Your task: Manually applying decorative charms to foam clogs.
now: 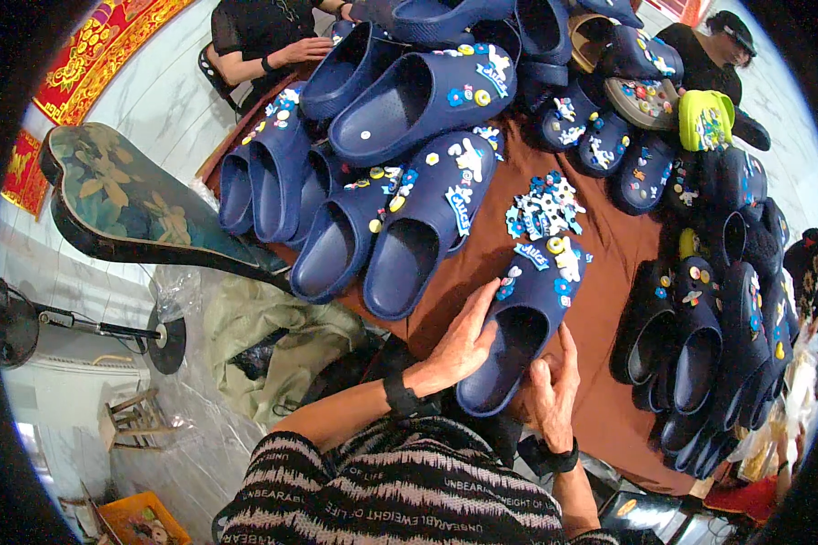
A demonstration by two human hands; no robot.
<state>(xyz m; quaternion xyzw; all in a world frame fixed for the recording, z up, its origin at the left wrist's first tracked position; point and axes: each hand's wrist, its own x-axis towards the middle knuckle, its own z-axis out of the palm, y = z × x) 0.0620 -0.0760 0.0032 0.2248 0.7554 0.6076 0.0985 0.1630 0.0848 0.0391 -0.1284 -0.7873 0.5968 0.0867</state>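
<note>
A navy clog [543, 289] lies on the brown cloth in front of me, its toe pointing away and its heel toward me. Shoe charms decorate its upper: a blue lettered tag, a white figure and small flowers. My left hand [459, 345] grips its left side, fingers pressed together near the opening. Along the right side is my right hand [554, 391], index finger stretched against the clog and thumb apart; its other fingers are partly hidden. Just beyond the toe sits a pile of blue and white charms [545, 209].
More decorated navy clogs [432, 204] are heaped at the left and far side. Dark clogs [700, 354] crowd the right, near a lime-green clog [705, 121]. Brown cloth [600, 381] covers the table. A flowered chair back [127, 195] stands left. Two other people sit across.
</note>
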